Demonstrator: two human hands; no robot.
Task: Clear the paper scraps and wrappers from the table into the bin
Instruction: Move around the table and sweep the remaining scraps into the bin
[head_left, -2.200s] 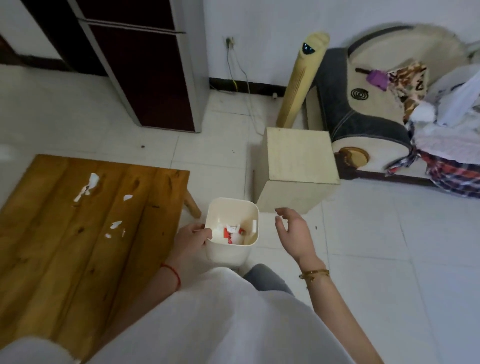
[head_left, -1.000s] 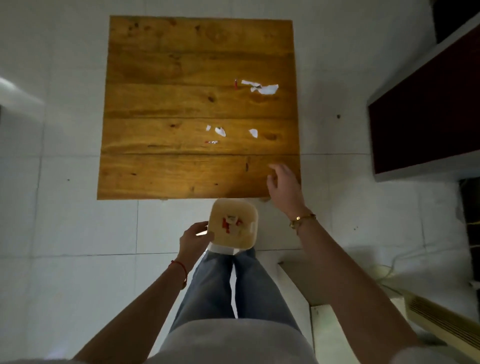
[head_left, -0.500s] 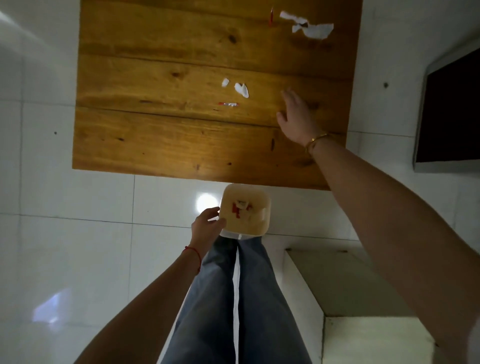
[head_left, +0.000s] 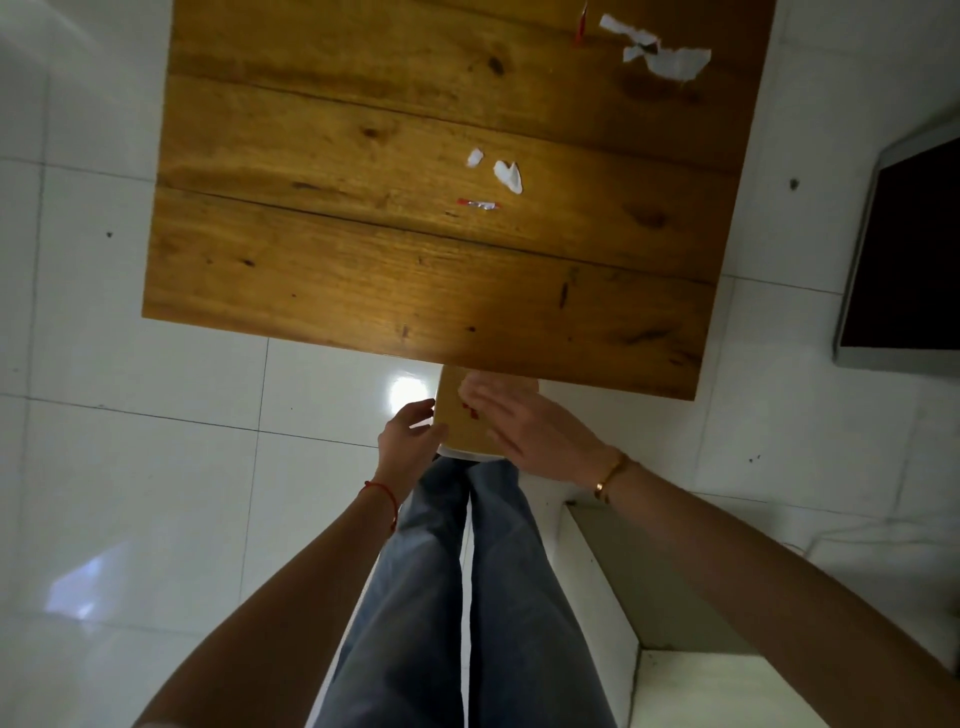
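— So, where is the bin (head_left: 460, 423) sitting?
— It is standing on the floor (head_left: 156, 467) just past the near edge of the tabletop (head_left: 363, 270), partly tucked under it, in front of the person's legs (head_left: 467, 597).
— What is the left hand (head_left: 408, 441) doing?
— It is wrapping its grip around the bin's left wall, thumb and fingers closed on the rim.
— And the right hand (head_left: 540, 439)?
— It is hovering flat over the bin's mouth, fingers spread and loose, gripping nothing that I can make out; a bit of red is showing inside beneath it.
— What is lying on the tabletop?
— Two small white scraps (head_left: 506, 174) are lying near the middle, with a red-and-silver wrapper strip (head_left: 478, 204) just near of them. A bigger torn paper (head_left: 660, 49) is lying at the far right, with a red sliver (head_left: 582, 26) just to its left.
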